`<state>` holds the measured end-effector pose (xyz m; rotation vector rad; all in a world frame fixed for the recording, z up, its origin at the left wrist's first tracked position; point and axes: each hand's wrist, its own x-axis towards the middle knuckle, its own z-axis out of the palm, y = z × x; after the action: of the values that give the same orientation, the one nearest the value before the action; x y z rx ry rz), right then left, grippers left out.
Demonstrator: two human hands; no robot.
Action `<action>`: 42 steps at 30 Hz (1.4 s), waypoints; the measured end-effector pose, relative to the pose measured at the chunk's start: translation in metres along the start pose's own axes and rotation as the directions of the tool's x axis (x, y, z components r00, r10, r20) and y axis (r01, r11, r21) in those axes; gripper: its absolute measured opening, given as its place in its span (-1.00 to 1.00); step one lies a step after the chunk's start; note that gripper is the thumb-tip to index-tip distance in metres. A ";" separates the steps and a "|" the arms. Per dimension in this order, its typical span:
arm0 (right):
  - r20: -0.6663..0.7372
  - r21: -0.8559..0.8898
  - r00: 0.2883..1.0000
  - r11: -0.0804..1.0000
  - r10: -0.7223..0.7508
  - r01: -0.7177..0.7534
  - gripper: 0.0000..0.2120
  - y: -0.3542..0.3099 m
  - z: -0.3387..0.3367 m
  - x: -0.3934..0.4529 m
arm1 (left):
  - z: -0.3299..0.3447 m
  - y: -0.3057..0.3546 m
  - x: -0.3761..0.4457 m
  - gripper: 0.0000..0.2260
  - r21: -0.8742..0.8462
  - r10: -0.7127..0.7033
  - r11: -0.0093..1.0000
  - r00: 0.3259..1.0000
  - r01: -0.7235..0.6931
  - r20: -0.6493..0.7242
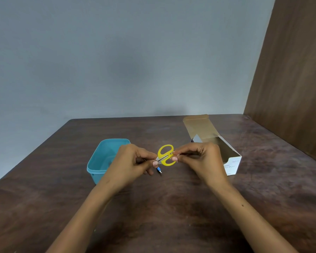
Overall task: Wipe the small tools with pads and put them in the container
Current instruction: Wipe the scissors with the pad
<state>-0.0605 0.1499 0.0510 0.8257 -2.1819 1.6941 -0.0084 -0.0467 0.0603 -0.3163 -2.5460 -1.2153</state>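
Small scissors with yellow handles [165,154] are held above the table between both hands. My left hand [133,161] pinches the blade end, where a small pale piece, perhaps a pad, shows at the fingertips. My right hand [201,157] pinches the handle side between thumb and fingers, with a thin pale strip showing under the fingers; what it is I cannot tell. The open teal container [100,161] stands just left of my left hand, partly hidden by it. A small blue-handled tool [159,169] lies on the table below my left fingers.
An open white cardboard box [230,161] with its brown flap raised lies right of my right hand. The dark wooden table [171,207] meets a grey wall behind and a brown panel [290,70] on the right.
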 end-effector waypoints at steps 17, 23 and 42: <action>-0.224 0.528 0.935 0.840 0.276 -0.121 -0.84 -0.001 0.008 -0.002 | 0.016 0.008 -0.001 -0.93 -0.416 -0.179 0.894 0.984 0.168 0.012; -0.300 0.159 0.954 0.986 -0.007 0.057 -0.85 -0.003 0.011 -0.005 | 0.020 0.010 -0.002 -0.86 -0.598 -0.277 0.774 0.960 0.210 -0.021; -0.031 -0.417 0.890 0.815 -0.455 0.402 -0.83 0.009 0.024 -0.010 | 0.023 0.009 -0.004 -0.86 -0.568 -0.220 0.807 0.975 0.161 -0.036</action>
<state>-0.0544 0.1315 0.0313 0.9666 -1.9584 1.0060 -0.0060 -0.0231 0.0515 -0.1143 -2.1146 -2.0048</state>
